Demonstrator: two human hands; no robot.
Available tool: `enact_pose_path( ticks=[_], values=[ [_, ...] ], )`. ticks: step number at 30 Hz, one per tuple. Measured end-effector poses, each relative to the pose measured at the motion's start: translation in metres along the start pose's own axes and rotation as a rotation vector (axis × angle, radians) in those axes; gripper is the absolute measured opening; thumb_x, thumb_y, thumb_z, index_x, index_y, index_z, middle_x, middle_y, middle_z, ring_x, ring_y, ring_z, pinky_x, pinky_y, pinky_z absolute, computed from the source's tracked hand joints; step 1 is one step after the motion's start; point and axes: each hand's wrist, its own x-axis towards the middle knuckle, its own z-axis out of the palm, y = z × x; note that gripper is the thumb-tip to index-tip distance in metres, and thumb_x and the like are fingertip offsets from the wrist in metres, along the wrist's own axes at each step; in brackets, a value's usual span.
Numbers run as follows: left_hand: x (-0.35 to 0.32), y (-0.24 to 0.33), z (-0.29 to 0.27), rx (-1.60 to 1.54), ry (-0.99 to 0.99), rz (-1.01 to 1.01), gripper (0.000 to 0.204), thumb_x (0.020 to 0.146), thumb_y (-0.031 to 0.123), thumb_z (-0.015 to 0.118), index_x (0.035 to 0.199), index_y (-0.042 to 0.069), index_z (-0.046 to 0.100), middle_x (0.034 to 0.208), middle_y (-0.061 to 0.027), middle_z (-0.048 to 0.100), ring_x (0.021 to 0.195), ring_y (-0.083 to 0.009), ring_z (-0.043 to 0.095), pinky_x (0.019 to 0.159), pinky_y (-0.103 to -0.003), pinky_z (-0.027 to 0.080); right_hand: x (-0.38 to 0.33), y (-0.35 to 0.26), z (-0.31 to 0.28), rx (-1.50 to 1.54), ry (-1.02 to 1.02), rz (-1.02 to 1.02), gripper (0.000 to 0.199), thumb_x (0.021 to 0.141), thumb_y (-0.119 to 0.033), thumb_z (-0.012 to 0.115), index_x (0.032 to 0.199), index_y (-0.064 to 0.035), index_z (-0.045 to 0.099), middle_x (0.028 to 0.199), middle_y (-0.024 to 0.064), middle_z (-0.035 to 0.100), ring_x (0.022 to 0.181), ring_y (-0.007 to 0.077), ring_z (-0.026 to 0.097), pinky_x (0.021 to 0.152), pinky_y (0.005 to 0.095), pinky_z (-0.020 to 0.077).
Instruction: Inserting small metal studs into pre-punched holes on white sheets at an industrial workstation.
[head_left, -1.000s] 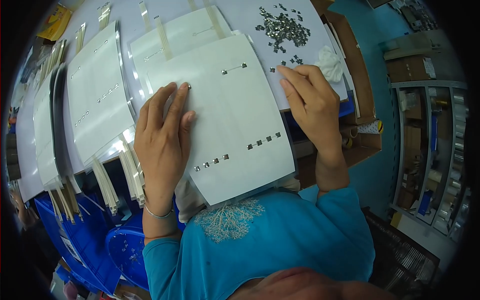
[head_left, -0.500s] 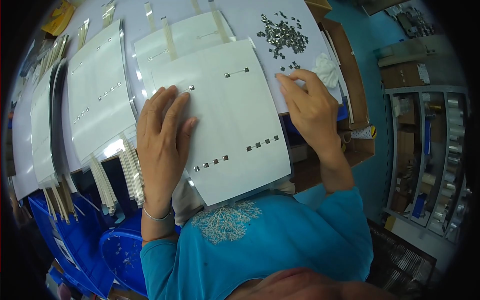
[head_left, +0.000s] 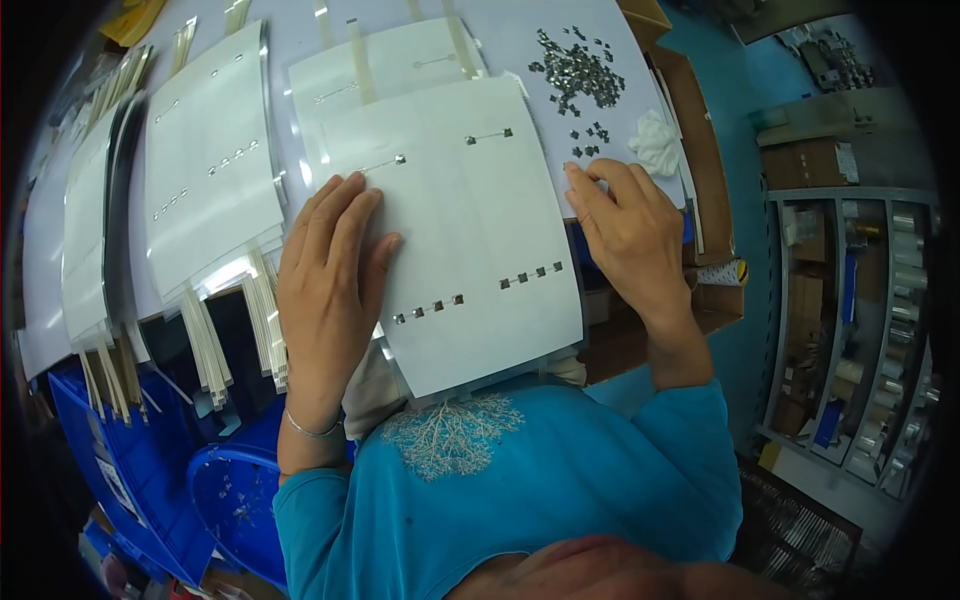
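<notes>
In front of me lies a white sheet (head_left: 480,220) with short rows of small square metal pieces joined by thin lines. Its near edge reaches my shirt. My left hand (head_left: 335,245) rests flat on the sheet's left side, fingers stretched out and thumb apart. The fingertips lie just below a metal piece (head_left: 401,160) in the upper left row. Off the sheet's right edge, my right hand (head_left: 630,215) hovers with thumb and index finger pinched together. Whatever is between those fingertips is too small to make out. Beyond them a pile of small dark metal pieces (head_left: 582,78) is scattered on the table.
A crumpled white tissue (head_left: 654,142) lies right of the pile, beside a cardboard box (head_left: 692,130). More white sheets (head_left: 215,150) with bundles of pale flat strips (head_left: 205,345) lie to the left. Below them are blue bins (head_left: 232,500). Metal shelving (head_left: 850,330) stands at far right.
My right hand has drawn slightly back from the metal pile, its index finger more curled. My left hand stays on the sheet, a little lower against the upper left row. The view has shifted slightly.
</notes>
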Motion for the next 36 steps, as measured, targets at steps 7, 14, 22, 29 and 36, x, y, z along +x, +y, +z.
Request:
enact_pose_path(
  ticks=[7,14,22,29,36],
  values=[
    [-0.002,0.000,0.003,-0.007,0.012,-0.013,0.041,0.095,0.016,0.080,0.134,0.008,0.070,0.141,-0.0124,0.067,0.131,-0.0355,0.064,0.106,-0.046,0.054,-0.011,0.010,0.000,0.294,0.161,0.223,0.030,0.095,-0.004,0.078,0.125,-0.0062,0.079,0.109,0.0087,0.071,0.080,0.0179,0.066,0.068,0.0315,0.0546],
    [-0.004,-0.002,0.003,-0.026,0.025,-0.021,0.042,0.092,0.021,0.083,0.129,0.007,0.071,0.136,-0.0131,0.068,0.129,-0.0355,0.064,0.107,-0.047,0.054,-0.005,0.016,0.016,0.296,0.214,0.276,0.015,0.092,-0.004,0.082,0.107,-0.0007,0.076,0.102,0.0080,0.073,0.073,0.0165,0.066,0.067,0.0296,0.0539],
    [-0.004,-0.002,0.004,0.013,0.012,-0.004,0.041,0.096,0.018,0.080,0.135,0.010,0.071,0.138,-0.0120,0.067,0.127,-0.0342,0.066,0.103,-0.045,0.056,-0.011,0.030,0.013,0.059,0.161,0.072,0.018,0.092,0.001,0.078,0.110,-0.0011,0.078,0.103,0.0109,0.073,0.086,0.0269,0.072,0.076,0.0378,0.0589],
    [-0.002,0.002,0.006,0.018,0.033,-0.025,0.041,0.093,0.021,0.082,0.130,0.008,0.072,0.134,-0.0127,0.068,0.129,-0.0353,0.065,0.105,-0.046,0.055,-0.015,0.021,-0.010,0.021,-0.084,0.077,0.043,0.083,0.013,0.070,0.122,-0.0032,0.078,0.113,0.0098,0.073,0.101,0.0282,0.070,0.083,0.0395,0.0595],
    [-0.002,0.001,0.006,0.021,0.062,-0.034,0.040,0.092,0.019,0.082,0.129,0.008,0.073,0.132,-0.0146,0.068,0.127,-0.0355,0.065,0.105,-0.046,0.055,-0.012,0.019,0.001,0.101,0.029,0.089,0.049,0.082,0.018,0.064,0.124,-0.0032,0.078,0.117,0.0108,0.072,0.100,0.0281,0.069,0.081,0.0398,0.0588]
  ],
)
